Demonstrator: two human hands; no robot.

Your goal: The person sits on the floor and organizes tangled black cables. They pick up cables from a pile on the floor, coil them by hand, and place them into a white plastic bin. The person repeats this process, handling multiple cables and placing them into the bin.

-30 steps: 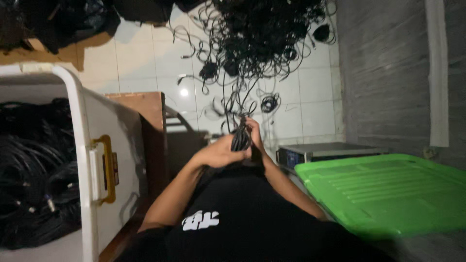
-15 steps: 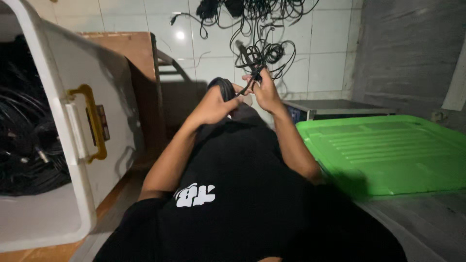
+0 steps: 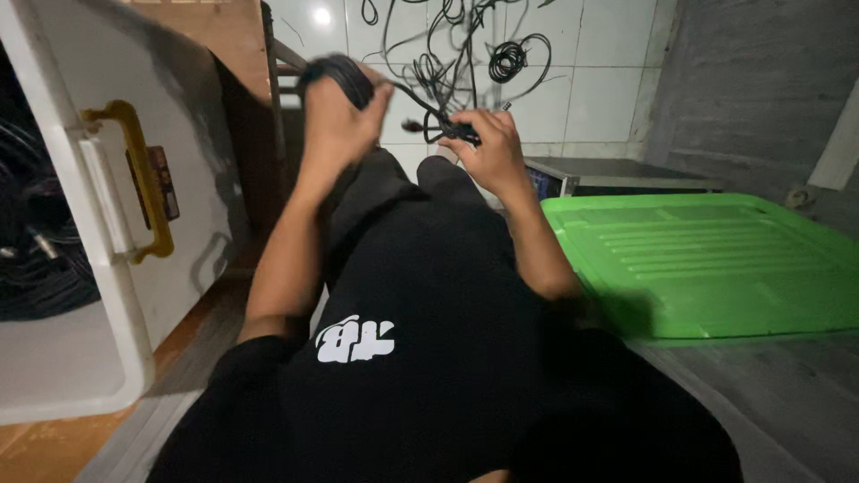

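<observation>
Stretching between the two hands, a thin black cable (image 3: 413, 97) runs across the space above the person's knees. The left hand (image 3: 338, 116) is raised and closed around a bundle of black loops (image 3: 335, 72), fingers wrapped over the top so the turns stay gathered instead of springing loose. The right hand (image 3: 490, 152) sits lower and just to the side, its fingers pinched on the cable near a small dark plug end (image 3: 452, 132); holding it there keeps the free length taut and under control, as I read it. The hands are apart, joined only by the cable.

Beyond them, on the white tiled floor (image 3: 599, 89), lie more loose black wires (image 3: 447, 45), one wound into a small neat coil (image 3: 510, 58) and the rest sprawled in a tangle, well apart from the hands. The person sits with legs in black trousers (image 3: 420, 295) drawn up, which gives the hands a resting height close to the body.

To the right, a green plastic lid (image 3: 716, 264) lies flat, touching a grey floor, with a dark metal box (image 3: 617, 174) just behind it. To the left stands a white bin (image 3: 80, 268) with a yellow latch (image 3: 143, 179), and inside it a dark mass of cables (image 3: 36, 259) is heaped. A brown wooden board (image 3: 224, 36) leans behind the bin.
</observation>
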